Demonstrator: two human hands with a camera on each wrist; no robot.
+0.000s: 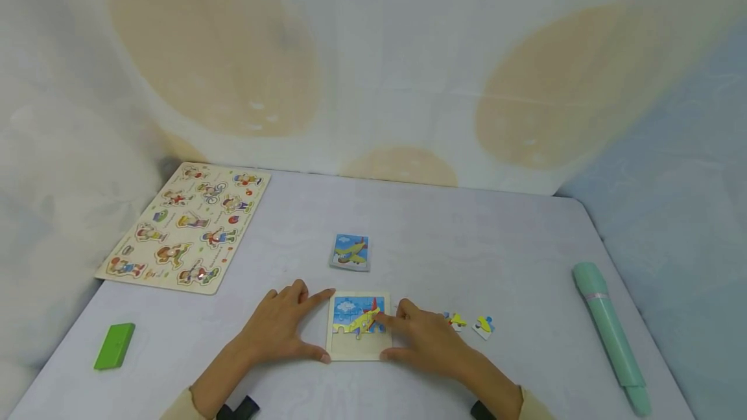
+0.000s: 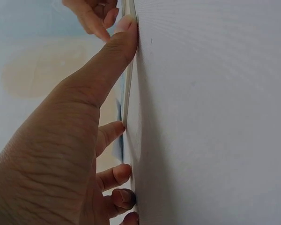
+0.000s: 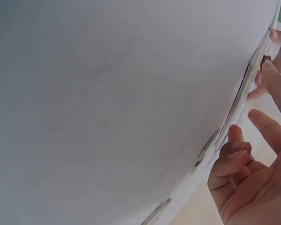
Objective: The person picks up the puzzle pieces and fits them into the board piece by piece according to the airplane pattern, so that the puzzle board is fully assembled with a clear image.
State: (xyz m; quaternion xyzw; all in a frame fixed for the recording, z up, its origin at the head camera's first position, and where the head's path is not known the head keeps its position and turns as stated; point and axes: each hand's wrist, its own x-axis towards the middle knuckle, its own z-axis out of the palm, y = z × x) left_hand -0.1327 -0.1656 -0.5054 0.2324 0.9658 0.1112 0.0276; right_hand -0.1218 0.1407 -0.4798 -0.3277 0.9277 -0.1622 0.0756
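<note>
A small jigsaw tray [image 1: 350, 351] lies flat in front of me in the head view, its upper part filled with a yellow plane on blue sky and its lower strip bare wood. My left hand [image 1: 277, 324] spans its left side, thumb and forefinger extended to the edge near the two corners. Over the picture's right side, the right hand [image 1: 428, 342] touches a piece with its forefinger, while its thumb rests by the lower right edge. Two loose areas of puzzle pieces lie beyond that hand: some pieces [image 1: 458, 321] partly hidden by it, and another piece [image 1: 484, 326] farther right.
Behind the tray is a small plane picture [image 1: 351, 251]. A large wooden figure puzzle [image 1: 192, 229] lies at the back left, with a green block [image 1: 114, 346] nearer me. The long mint-green tube [image 1: 611, 336] lies along the table's right side.
</note>
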